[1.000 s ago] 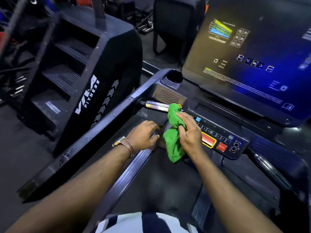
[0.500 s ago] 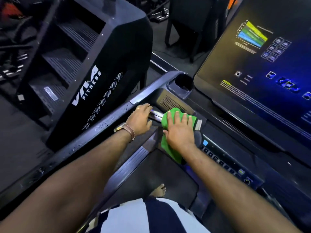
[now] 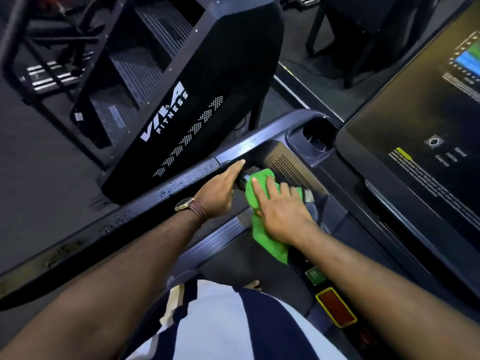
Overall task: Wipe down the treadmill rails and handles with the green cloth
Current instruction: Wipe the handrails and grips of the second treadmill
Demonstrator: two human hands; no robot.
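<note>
Right hand [image 3: 283,214], fingers flat, presses crumpled green cloth [image 3: 268,242] onto the short dark handlebar [image 3: 241,181]; left hand [image 3: 218,193] rests open alongside, empty. Wrapping it round would catch the underside too.

view: head, one wide-angle camera worn on the head | faces: forward and steeply down | range: near, left hand [image 3: 218,193] and right hand [image 3: 284,216] at mid frame | frame: left rail [image 3: 166,187] runs diagonal, console screen [image 3: 415,120] at right edge, stair machine [image 3: 197,81] upper left
</note>
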